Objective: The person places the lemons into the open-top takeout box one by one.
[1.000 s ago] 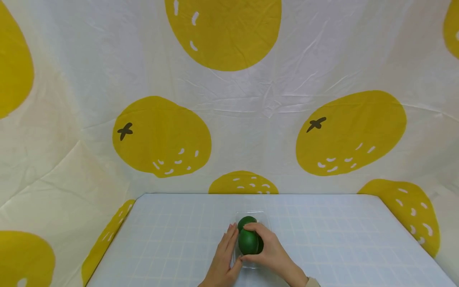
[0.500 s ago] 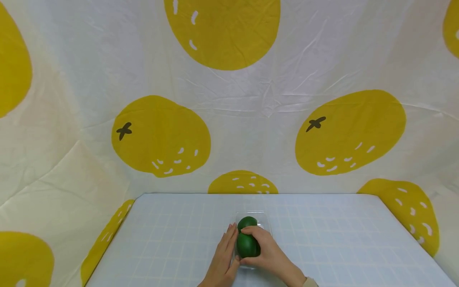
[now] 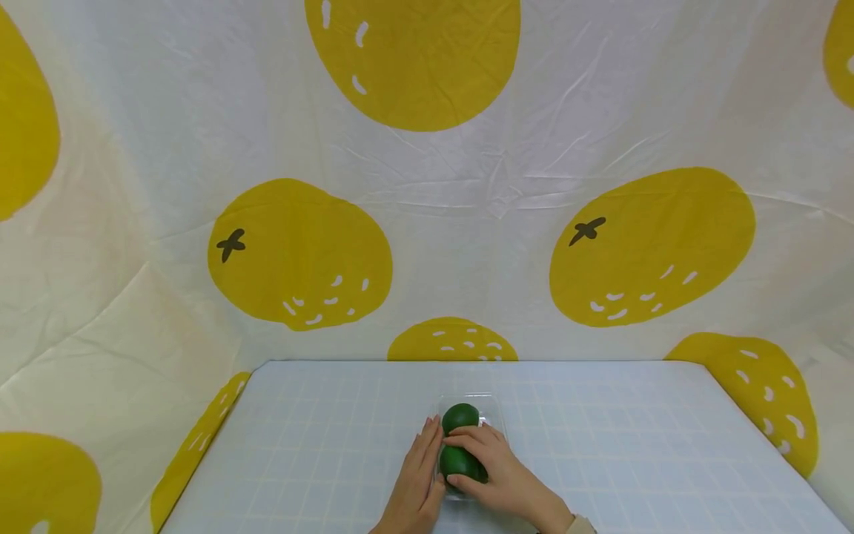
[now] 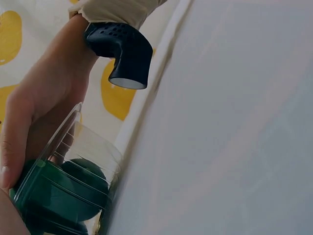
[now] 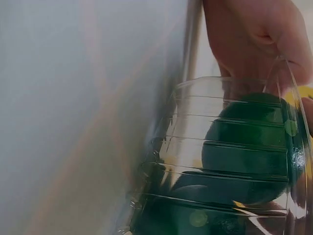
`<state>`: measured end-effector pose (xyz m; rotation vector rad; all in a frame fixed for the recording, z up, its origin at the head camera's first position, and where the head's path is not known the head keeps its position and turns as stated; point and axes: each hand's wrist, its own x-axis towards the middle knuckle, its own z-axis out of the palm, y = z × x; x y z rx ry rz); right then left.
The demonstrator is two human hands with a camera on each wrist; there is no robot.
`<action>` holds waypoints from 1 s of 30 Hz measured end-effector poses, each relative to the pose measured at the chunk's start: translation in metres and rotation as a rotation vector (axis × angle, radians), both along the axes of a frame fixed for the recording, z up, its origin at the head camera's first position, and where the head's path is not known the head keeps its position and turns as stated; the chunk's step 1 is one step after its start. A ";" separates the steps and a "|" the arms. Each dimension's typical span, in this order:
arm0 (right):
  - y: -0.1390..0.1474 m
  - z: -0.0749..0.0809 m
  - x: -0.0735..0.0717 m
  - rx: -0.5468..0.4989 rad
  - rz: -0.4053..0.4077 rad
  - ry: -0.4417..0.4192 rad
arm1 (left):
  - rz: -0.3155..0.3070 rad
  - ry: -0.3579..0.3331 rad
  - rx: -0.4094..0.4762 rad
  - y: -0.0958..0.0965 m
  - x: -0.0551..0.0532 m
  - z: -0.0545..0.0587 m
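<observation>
Near the table's front middle stands a clear plastic container holding smooth, dark green, egg-shaped fruits. The far green fruit lies uncovered, while the near green fruit is under my right hand. My right fingers curve over its far side and the thumb lies at its near side. A darker patch of green beside it is mostly hidden by the hand. My left hand lies along the container's left side with its fingers straight. In the right wrist view, fruits show through the ribbed wall.
A pale blue table with a faint white grid surrounds the container. Behind and at both sides hangs a white cloth printed with large yellow fruit shapes. A dark camera mount sits on the right wrist.
The near green fruit has moved slightly left and lower into the container. My right fingers have spread and shifted across its top. My left hand has stayed in place.
</observation>
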<state>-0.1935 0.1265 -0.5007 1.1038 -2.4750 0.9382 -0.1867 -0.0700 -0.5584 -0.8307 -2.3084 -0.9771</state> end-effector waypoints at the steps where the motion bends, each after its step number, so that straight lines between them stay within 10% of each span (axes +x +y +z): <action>1: 0.000 0.000 0.000 0.006 0.004 0.003 | 0.000 0.000 0.001 0.000 0.000 0.000; 12: 0.002 0.000 -0.002 -0.005 0.036 -0.002 | -0.020 -0.011 -0.002 -0.002 0.001 0.002; 23: 0.000 -0.010 -0.006 0.024 0.024 0.231 | -0.007 0.003 -0.002 -0.002 0.002 0.000; 30: 0.002 -0.002 -0.004 -0.005 -0.003 0.127 | 0.005 -0.011 -0.026 0.000 0.003 0.001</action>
